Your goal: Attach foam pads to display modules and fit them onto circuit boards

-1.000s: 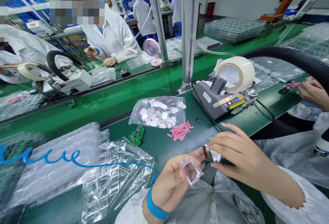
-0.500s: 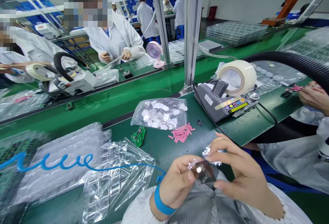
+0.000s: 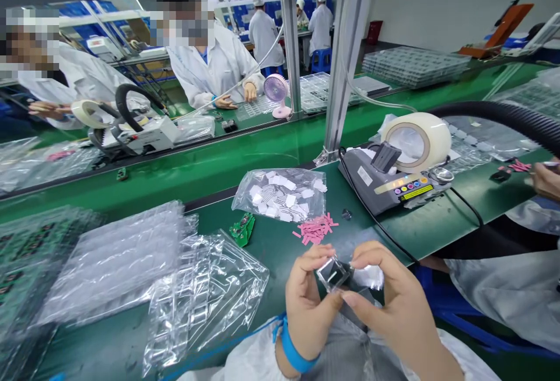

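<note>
Both my hands meet low in the middle of the view over the green bench. My left hand and my right hand pinch a small clear square case with a dark part inside it. A bit of crinkled clear film shows under my right fingers. A blue strap circles my left wrist. Just beyond my hands lie a heap of pink strips, a bag of white labels and a green circuit board.
Clear plastic trays and bags cover the bench at left. A tape dispenser with a big white roll stands at right, its black cable running toward me. A metal post rises behind. A co-worker's hand works at far right; others sit across the belt.
The dark part has gone from my right hand into the clear case. Both hands drew together and closed round the case. The camera view shifted.
</note>
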The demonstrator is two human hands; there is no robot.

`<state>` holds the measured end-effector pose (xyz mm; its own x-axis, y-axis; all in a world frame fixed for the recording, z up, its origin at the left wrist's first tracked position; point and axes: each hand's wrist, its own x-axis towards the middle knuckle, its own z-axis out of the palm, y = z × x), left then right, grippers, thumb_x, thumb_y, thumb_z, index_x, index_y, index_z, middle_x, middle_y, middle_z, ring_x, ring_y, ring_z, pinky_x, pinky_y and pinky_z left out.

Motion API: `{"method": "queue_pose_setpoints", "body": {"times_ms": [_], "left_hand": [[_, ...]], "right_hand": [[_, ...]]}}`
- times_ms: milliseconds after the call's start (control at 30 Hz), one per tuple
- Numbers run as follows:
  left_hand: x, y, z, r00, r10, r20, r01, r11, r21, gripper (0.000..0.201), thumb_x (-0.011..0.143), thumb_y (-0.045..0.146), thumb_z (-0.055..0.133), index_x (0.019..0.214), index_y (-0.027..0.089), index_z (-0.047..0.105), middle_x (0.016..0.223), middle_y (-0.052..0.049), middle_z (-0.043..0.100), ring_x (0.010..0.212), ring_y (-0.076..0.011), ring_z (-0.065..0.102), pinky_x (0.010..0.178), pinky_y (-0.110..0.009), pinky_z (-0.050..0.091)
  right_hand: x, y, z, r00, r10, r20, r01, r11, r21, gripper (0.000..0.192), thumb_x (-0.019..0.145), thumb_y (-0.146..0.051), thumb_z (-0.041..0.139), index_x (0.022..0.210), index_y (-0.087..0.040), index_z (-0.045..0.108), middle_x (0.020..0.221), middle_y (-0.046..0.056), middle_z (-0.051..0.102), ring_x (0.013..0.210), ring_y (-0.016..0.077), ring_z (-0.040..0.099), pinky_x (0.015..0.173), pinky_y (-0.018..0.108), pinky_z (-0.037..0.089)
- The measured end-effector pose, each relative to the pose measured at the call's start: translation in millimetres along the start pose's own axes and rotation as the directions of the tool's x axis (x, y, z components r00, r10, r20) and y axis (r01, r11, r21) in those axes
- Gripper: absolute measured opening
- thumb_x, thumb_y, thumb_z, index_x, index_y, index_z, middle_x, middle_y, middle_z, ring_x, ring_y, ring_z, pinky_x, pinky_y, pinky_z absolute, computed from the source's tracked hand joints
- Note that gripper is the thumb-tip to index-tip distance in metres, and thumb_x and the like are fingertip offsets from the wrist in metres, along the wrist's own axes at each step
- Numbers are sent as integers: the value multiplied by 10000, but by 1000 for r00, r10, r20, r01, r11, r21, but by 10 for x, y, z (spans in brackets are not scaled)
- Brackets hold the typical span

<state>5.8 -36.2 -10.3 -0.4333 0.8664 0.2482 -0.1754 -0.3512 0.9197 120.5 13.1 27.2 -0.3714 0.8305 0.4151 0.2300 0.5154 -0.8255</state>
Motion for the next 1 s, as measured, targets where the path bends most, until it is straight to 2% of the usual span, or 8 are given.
{"method": "queue_pose_setpoints", "body": {"times_ms": [133,300,433,533,633,767,867,1000], "left_hand": [[-13,-53,32,995,-40,-96,35,998,-56,294,682,169,705,936,267,595,1015,-22,618,1023,-169,570,917,-322,435],[-12,-131,27,969,-56,-240,51,998,-26,254,696,141,681,899,263,589,1018,-16,589,1017,-162,563,873,-296,444],[37,-168,-4,930,-201,-308,169,977,-126,244,662,169,717,851,245,582,1001,-11,590,986,-170,569,878,-317,431],[97,-119,-105,872,-429,-236,355,886,-299,214,692,249,701,879,213,605,927,-24,602,900,-161,578,865,-332,431],[148,-21,-296,811,-575,-106,472,750,-463,242,694,321,696,891,200,624,921,-32,608,842,-164,578,834,-353,447],[162,101,-541,779,-627,7,534,657,-531,295,698,405,679,899,191,651,821,-29,610,745,-142,550,777,-347,464],[135,167,-602,784,-616,80,563,649,-511,308,716,421,656,897,171,665,779,-33,596,742,-141,532,780,-351,457],[93,222,-593,782,-610,127,594,670,-445,308,716,417,654,881,157,677,770,-49,599,817,-175,535,853,-386,426]], "right_hand": [[23,30,95,1000,7,-9,-8,998,-59,140,763,-294,581,842,-244,478,802,6,545,764,198,551,647,349,426],[30,66,261,999,13,-32,-18,982,-188,149,745,-265,592,818,-238,465,839,18,581,800,216,560,674,375,418],[11,102,325,999,7,36,4,958,-287,169,800,-356,571,847,-231,468,883,40,597,846,237,564,738,419,399],[-10,183,261,986,-26,167,82,937,-340,297,827,-479,532,993,-237,480,986,56,602,933,255,550,842,459,359],[16,380,213,964,70,258,41,915,-401,288,875,-400,484,1104,-228,454,1004,53,610,948,222,559,828,388,393],[137,741,409,900,245,361,18,806,-591,102,815,-196,576,913,-217,555,910,22,646,865,204,595,782,348,402],[217,915,664,884,266,384,47,767,-640,78,773,-172,623,835,-196,582,889,46,648,846,238,598,720,348,394],[249,961,880,886,258,384,87,722,-686,58,801,-211,605,848,-179,595,895,88,642,864,266,588,723,367,362]]}}
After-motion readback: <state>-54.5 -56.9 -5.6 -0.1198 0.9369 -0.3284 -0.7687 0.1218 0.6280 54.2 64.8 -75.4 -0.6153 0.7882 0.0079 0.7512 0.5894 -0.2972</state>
